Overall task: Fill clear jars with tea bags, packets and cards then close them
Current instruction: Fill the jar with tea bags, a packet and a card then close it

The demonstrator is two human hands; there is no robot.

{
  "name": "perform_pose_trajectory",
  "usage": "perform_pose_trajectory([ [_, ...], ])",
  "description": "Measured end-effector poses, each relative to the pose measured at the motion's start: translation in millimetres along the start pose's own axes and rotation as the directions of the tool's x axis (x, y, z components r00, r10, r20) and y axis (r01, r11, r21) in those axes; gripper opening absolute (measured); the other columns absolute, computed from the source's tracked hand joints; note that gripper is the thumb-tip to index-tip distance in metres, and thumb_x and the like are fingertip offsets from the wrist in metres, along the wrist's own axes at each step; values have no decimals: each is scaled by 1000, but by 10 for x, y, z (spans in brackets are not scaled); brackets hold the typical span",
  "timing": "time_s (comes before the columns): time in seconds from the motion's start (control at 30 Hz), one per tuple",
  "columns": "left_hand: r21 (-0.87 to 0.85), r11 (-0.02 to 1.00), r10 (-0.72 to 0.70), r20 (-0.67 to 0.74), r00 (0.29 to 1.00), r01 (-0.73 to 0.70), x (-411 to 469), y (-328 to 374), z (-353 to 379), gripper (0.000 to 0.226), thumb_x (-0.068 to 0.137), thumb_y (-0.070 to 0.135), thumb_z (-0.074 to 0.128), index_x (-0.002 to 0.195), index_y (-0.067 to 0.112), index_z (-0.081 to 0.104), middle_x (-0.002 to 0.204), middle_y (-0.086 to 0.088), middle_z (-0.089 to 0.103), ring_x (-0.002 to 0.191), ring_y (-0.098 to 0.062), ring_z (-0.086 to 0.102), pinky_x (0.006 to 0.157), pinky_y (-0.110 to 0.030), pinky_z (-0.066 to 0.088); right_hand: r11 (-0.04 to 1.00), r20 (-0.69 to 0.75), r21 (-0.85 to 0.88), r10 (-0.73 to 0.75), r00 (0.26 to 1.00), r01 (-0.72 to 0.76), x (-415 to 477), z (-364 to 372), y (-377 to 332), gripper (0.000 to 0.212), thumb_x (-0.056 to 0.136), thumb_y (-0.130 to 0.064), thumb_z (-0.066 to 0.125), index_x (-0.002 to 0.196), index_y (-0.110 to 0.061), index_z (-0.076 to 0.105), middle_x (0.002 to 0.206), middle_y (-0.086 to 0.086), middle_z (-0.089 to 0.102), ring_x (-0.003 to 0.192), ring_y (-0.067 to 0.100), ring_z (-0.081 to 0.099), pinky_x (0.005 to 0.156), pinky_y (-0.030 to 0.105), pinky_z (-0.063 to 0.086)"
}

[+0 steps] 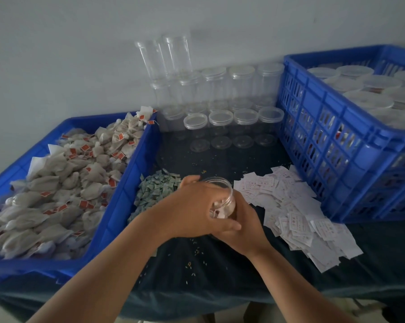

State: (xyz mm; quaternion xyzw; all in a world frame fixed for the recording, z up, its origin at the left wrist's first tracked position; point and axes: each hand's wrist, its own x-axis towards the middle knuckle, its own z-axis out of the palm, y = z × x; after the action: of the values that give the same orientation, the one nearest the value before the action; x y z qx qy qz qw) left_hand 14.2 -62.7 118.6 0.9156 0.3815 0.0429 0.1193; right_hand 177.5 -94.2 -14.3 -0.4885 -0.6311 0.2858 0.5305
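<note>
Left hand [194, 206] fingers curl round clear jar [222, 205]; right hand [246, 227] fingers hidden beneath, grip unclear; jar base covered.

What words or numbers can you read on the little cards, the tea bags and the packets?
White cards: reddish print, too blurred to read.
Tea bag tags: red squares, no letters can be made out.
Green packets: print too small to read.
Clear jar: no label shows.
Nothing here can be read.

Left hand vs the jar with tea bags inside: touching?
Touching. The head view shows the left hand wrapped across the side of the jar with no gap between them. The right hand grips it from the other side.
</note>
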Motion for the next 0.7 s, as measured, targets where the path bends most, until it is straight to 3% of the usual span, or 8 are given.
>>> perform_pose_trajectory([
  [0.07,-8,1000,-3,-212,977,1,-45,-50,-1,53,86,77,68,122,39,70,116,24,70,108,6,61,118,-29,33,1000,-22,15,-11,1000,12,13,4,-47,62,75,-44,94,121,-56,55,112,-19,75,97,7,76,74,19,59],
  [0.13,-16,999,22,-370,929,-30,-102,-68,19,38,90,68,69,113,38,75,102,23,72,95,3,63,96,-19,43,1000,-28,29,-7,1000,8,19,13,-67,60,76,-50,94,121,-56,55,112,-20,75,95,5,76,74,15,58],
  [0.27,89,993,94,-121,988,-83,-189,-27,67,48,103,68,39,113,37,74,93,19,70,91,1,61,108,-23,31,1000,-1,14,-3,1000,3,4,10,-25,60,79,-36,93,122,-53,56,109,-15,76,92,10,76,73,18,59],
  [0.33,54,995,86,-104,991,-81,-193,-47,68,49,106,66,36,108,36,75,91,16,71,90,-1,64,113,-26,33,1000,5,-4,-24,1000,24,-1,17,-32,60,78,-39,92,122,-54,55,108,-16,75,90,9,76,71,16,57],
  [0.4,-151,988,-11,-273,962,-31,-211,-108,43,44,107,62,40,107,38,77,93,18,75,89,0,69,98,-22,50,999,-10,3,-39,999,39,0,19,-58,60,77,-43,93,122,-54,55,111,-18,74,96,5,75,75,11,55],
  [0.5,-458,885,-344,-515,785,87,-177,-398,-6,25,107,53,49,102,47,72,100,30,73,76,12,67,61,-9,49,1000,-47,-8,-23,999,23,11,0,-62,61,77,-50,92,124,-56,54,118,-24,72,106,0,72,82,9,53],
  [0.6,-279,842,-533,-293,794,462,-137,-907,72,13,107,42,58,111,47,69,99,27,71,82,2,68,63,-20,49,999,-92,22,33,995,-31,20,-16,-23,60,75,-58,89,124,-48,56,117,-25,72,107,1,72,84,14,55],
  [0.7,14,823,-566,-52,823,568,-156,-1190,429,16,104,35,64,119,34,69,117,7,70,97,-15,65,79,-35,55,998,-100,23,63,993,-61,27,-9,-7,58,75,-58,89,122,-47,57,116,-24,72,105,1,73,82,14,56],
])
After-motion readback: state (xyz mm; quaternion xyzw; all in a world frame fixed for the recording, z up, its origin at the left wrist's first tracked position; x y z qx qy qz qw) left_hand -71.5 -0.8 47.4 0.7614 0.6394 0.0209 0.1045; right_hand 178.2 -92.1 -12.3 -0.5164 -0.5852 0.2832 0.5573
